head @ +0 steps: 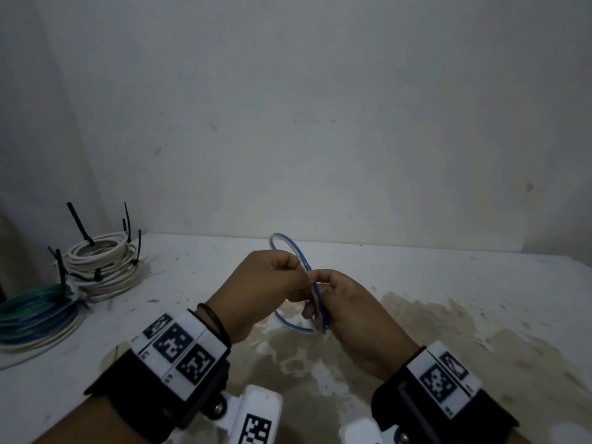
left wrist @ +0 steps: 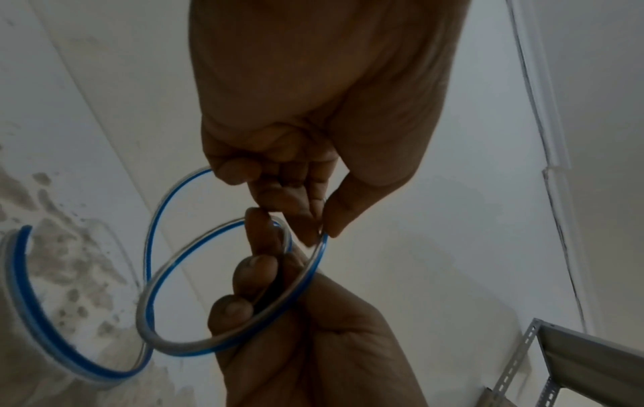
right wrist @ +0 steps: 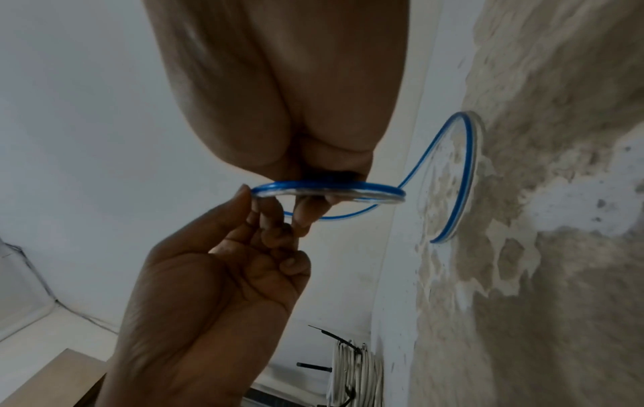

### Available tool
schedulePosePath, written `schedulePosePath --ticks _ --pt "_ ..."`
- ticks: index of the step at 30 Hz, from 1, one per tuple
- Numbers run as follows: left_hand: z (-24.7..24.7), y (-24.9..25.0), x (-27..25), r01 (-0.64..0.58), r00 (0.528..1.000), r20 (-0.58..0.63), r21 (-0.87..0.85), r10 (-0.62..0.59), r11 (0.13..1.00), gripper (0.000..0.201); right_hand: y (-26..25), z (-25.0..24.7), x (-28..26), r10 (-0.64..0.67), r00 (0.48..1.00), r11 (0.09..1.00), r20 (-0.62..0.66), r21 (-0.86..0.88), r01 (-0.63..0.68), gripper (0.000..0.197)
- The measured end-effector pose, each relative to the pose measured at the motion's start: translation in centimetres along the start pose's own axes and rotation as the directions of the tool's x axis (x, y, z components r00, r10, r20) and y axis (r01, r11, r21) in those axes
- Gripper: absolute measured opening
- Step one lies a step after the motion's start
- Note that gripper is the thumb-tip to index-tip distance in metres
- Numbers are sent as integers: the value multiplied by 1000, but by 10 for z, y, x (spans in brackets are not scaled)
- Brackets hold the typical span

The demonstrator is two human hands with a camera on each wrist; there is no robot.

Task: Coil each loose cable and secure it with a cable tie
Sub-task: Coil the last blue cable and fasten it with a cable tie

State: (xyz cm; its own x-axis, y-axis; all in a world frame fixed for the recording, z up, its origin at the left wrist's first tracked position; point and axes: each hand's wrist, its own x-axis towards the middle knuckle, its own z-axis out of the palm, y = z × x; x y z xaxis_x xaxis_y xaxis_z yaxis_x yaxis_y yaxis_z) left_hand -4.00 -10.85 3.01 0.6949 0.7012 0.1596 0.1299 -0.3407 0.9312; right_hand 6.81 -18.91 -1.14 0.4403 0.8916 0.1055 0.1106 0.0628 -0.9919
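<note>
A thin blue-and-clear cable (head: 290, 243) is wound into a few small loops in the air above the table, between both hands. My left hand (head: 299, 277) pinches the top of the coil between thumb and fingertips; the pinch shows in the left wrist view (left wrist: 320, 232). My right hand (head: 317, 304) grips the coil lower down, with fingers curled through the loops (left wrist: 257, 275). In the right wrist view the coil (right wrist: 327, 190) lies edge-on under my right hand (right wrist: 313, 201), and the left hand (right wrist: 257, 209) reaches up to it. The cable's loose tail (right wrist: 467, 170) curves down onto the table.
At the far left of the stained white table (head: 416, 331) lies a stack of white coiled cables (head: 102, 267) bound with black cable ties (head: 78, 224). Green and blue coils (head: 35, 315) lie in front of it. A wall stands close behind. A metal shelf frame (left wrist: 575, 358) shows at right.
</note>
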Motion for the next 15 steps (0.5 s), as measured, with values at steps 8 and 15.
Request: schedulePosePath --ticks 8,15 --pt "-2 -8 1 43 998 45 -83 -39 996 16 1 12 -3 85 996 915 38 392 -93 33" --pt "-5 -14 12 35 993 -100 -277 -65 960 16 4 15 -6 22 997 950 68 309 -43 28"
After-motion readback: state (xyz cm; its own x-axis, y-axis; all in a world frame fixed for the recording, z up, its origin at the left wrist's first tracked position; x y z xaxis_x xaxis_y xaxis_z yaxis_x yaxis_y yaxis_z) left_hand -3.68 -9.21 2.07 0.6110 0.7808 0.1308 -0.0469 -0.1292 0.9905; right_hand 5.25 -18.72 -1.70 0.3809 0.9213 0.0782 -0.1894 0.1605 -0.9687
